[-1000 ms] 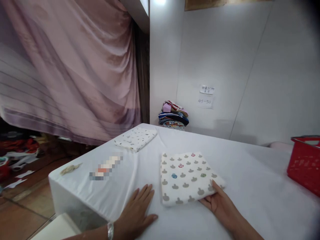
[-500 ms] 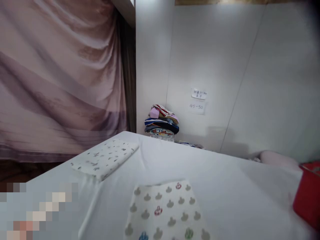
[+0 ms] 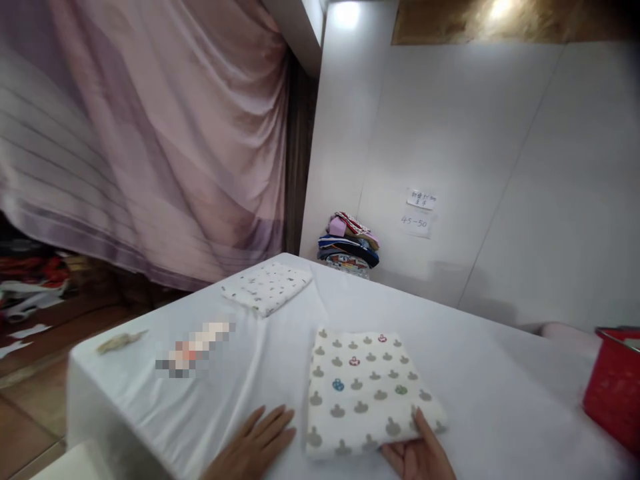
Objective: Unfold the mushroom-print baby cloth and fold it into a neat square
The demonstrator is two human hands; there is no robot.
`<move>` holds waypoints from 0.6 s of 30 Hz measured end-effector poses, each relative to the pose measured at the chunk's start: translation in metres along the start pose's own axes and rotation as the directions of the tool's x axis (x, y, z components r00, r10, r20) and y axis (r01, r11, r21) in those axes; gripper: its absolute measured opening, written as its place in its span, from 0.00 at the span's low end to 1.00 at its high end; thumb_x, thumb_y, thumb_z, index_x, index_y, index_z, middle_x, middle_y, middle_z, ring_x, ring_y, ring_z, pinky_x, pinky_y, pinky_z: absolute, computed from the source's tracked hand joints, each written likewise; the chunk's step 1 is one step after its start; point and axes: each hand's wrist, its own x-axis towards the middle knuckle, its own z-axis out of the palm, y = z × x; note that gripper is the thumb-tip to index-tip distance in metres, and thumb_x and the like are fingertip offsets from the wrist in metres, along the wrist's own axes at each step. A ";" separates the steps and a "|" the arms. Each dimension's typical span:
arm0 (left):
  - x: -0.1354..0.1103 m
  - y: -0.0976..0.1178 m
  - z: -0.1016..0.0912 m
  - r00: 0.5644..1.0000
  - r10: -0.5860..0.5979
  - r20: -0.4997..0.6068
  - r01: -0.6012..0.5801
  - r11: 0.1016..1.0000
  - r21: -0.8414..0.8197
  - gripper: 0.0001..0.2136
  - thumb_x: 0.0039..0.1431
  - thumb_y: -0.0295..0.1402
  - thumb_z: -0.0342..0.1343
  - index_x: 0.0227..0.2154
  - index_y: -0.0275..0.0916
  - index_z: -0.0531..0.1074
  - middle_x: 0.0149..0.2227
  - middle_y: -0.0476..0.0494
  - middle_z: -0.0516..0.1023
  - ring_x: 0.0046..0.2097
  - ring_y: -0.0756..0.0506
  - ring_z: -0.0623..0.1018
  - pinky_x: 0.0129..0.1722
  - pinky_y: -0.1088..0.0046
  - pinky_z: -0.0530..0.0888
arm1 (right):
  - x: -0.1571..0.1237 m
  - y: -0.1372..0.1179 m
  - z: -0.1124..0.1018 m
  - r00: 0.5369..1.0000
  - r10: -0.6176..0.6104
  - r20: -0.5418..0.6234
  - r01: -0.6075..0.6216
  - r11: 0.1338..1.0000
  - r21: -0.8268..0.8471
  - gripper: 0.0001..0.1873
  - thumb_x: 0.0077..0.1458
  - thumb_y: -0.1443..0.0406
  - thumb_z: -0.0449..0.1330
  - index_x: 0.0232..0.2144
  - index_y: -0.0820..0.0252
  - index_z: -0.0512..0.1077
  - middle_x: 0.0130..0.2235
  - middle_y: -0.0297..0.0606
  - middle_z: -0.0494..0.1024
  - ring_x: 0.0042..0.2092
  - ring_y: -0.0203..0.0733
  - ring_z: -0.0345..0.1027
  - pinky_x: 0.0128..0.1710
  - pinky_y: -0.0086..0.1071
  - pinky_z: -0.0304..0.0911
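Observation:
A folded white cloth (image 3: 370,390) with grey, red, blue and green mouse-head-like prints lies on the white-covered table in front of me. My right hand (image 3: 417,453) grips its near right edge, thumb on top and fingers tucked under. To the left of the cloth, my left hand (image 3: 255,447) rests palm down on the tabletop with fingers stretched out, a small gap from the cloth. A second folded white cloth (image 3: 270,287) with small dark prints lies toward the far left corner.
The white table cover (image 3: 450,353) has wrinkles at left. A pixelated object (image 3: 195,350) and a small tan item (image 3: 120,341) lie near the left edge. A red basket (image 3: 613,387) stands at right. Behind the table is a stack of folded fabrics (image 3: 349,243); a pink curtain (image 3: 200,133) hangs left.
The view has tilted down and turned left. Both hands have come into sight, the right one gripping the near edge of the mouse-print cloth. The pixelated object now shows fully.

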 end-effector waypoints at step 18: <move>0.009 0.006 -0.015 0.981 -0.058 0.187 0.092 0.980 -0.177 0.25 0.59 0.46 0.48 0.58 0.44 0.59 0.60 0.42 0.60 0.61 0.40 0.60 0.58 0.53 0.59 | -0.024 0.000 0.036 0.989 -0.144 -0.024 0.144 0.989 0.019 0.26 0.49 0.59 0.64 0.49 0.60 0.64 0.40 0.39 0.77 0.35 0.39 0.73 0.41 0.39 0.70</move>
